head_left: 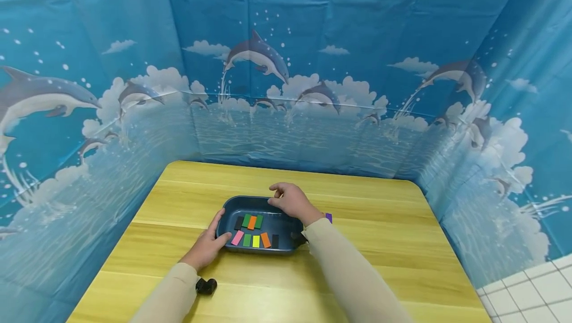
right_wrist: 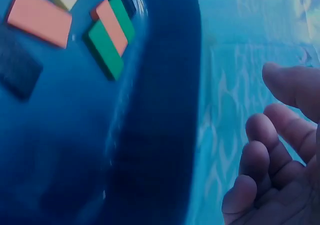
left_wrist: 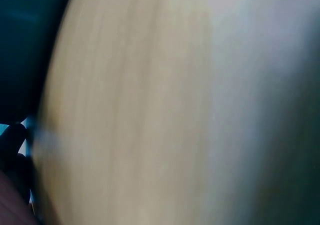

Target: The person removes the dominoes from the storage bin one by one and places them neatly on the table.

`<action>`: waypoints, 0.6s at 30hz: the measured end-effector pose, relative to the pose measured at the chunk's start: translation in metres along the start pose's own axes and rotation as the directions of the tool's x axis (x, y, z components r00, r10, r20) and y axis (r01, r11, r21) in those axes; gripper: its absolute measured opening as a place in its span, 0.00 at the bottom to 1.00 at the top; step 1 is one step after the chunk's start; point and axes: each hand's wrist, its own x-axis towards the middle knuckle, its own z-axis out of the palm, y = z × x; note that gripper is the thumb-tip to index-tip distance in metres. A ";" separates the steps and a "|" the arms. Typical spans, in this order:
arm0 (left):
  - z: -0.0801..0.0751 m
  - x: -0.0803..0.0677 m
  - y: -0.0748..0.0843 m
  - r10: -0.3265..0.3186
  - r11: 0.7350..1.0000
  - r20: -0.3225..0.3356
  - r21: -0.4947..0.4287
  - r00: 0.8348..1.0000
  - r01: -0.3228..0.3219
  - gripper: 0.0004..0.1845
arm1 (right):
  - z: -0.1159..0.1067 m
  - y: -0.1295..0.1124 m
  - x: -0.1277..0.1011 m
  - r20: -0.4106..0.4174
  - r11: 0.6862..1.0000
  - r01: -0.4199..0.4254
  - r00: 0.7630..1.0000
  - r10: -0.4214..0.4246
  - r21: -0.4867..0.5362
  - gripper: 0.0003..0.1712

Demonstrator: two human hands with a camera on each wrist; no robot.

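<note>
Dolphin curtain behind a yellow table

A dark tray is standing on the table, with coloured blocks lying on its floor (a purple piece is lying outside it, beside the right sleeve). The left hand, fingers extended, is touching the tray's left end; the right hand, its fingers loosely bent and holding nothing, is hovering over the far rim

Long beige sleeves, plain cuffs, small black wrist cameras
</note>
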 end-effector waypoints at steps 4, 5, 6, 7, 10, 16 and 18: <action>0.001 0.000 -0.002 -0.015 1.000 -0.005 -0.005 1.000 0.015 0.42 | 0.016 -0.007 0.009 0.080 1.000 0.022 0.997 -0.021 -0.010 0.25; 0.001 0.001 -0.002 -0.018 1.000 -0.006 -0.008 1.000 0.018 0.42 | 0.020 -0.007 0.012 0.096 1.000 0.024 0.995 -0.023 -0.014 0.25; 0.001 0.001 -0.002 -0.014 1.000 -0.007 -0.011 1.000 0.014 0.42 | 0.023 -0.008 0.014 0.111 1.000 0.024 0.994 -0.022 -0.014 0.24; 0.001 0.001 -0.003 -0.013 1.000 -0.010 -0.013 1.000 0.012 0.42 | 0.026 -0.007 0.016 0.125 1.000 0.020 0.992 -0.017 -0.022 0.23; 0.002 0.001 -0.002 -0.010 1.000 -0.017 -0.010 1.000 0.010 0.42 | 0.034 -0.003 0.020 0.173 0.999 0.000 0.985 0.007 -0.042 0.21; 0.002 -0.002 0.001 0.000 1.000 -0.031 -0.001 1.000 0.000 0.41 | 0.043 0.010 0.024 0.269 0.996 -0.014 0.962 0.036 -0.083 0.24; 0.001 -0.002 0.002 -0.003 1.000 -0.035 0.003 0.999 0.003 0.41 | 0.045 0.015 0.025 0.288 0.996 -0.007 0.957 0.032 -0.088 0.25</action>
